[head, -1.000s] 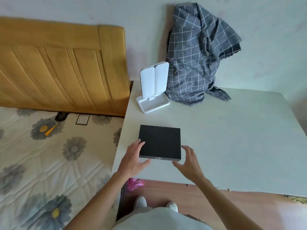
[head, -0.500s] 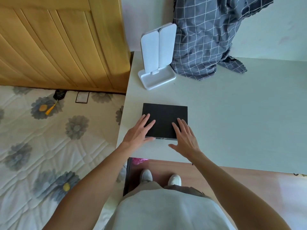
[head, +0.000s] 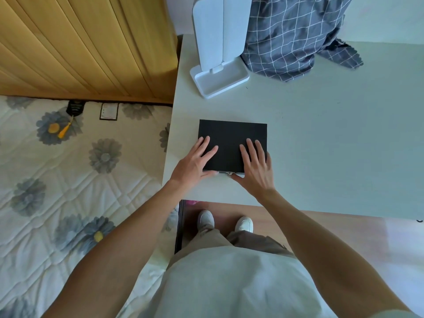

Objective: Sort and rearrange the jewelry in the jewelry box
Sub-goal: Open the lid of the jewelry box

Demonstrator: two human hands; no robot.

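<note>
A flat black jewelry box (head: 231, 138) lies closed near the front left corner of the white table (head: 332, 138). A small metal clasp shows at the middle of its front edge. My left hand (head: 195, 162) rests on the box's front left part, fingers spread on the lid and thumb along the front edge. My right hand (head: 255, 167) lies on the front right part, fingers flat on the lid, thumb at the clasp. No jewelry is visible; the inside of the box is hidden.
A white stand with an upright panel (head: 218, 49) sits at the table's back left. A grey checked cloth (head: 291, 35) is heaped behind it. A bed with a flowered quilt (head: 68, 180) and wooden headboard (head: 87, 47) lies left of the table.
Both hands moved forward from the box's front edge onto its lid. The camera tilted down and came closer to the table.
</note>
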